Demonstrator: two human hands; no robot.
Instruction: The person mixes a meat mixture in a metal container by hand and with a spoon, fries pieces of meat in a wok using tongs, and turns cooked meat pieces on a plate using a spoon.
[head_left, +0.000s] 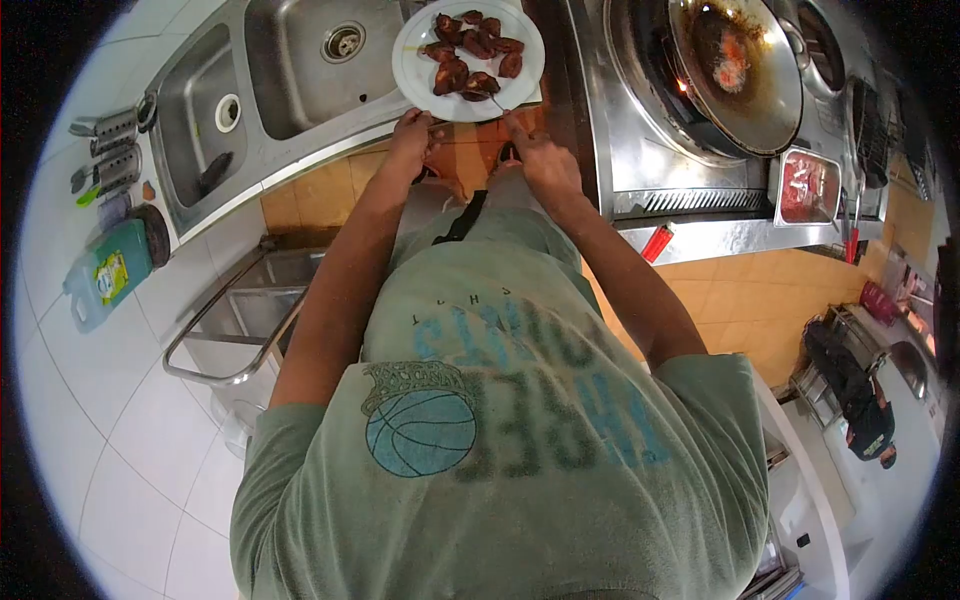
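Observation:
A white plate (pixel 410 75) with several dark, glazed cooked pieces (pixel 478 42) is at the top centre, between the sink and the stove. My right hand (pixel 548 165) is at the plate's lower right edge, its fingers closed on a thin metal utensil (pixel 492 99) whose tip reaches one of the pieces. The utensil's kind is too small to tell. At the lower left rim is my left hand (pixel 408 142), its fingers curled; what they hold is hard to see.
A steel double sink (pixel 262 95) lies left. On the stove at right, a wok (pixel 775 110) holds oil and reddish pieces above a flame. Near it are a metal tray (pixel 808 187) of red meat, a red lighter (pixel 657 243) and a red-handled tool (pixel 852 245). Another person (pixel 865 400) is at far right.

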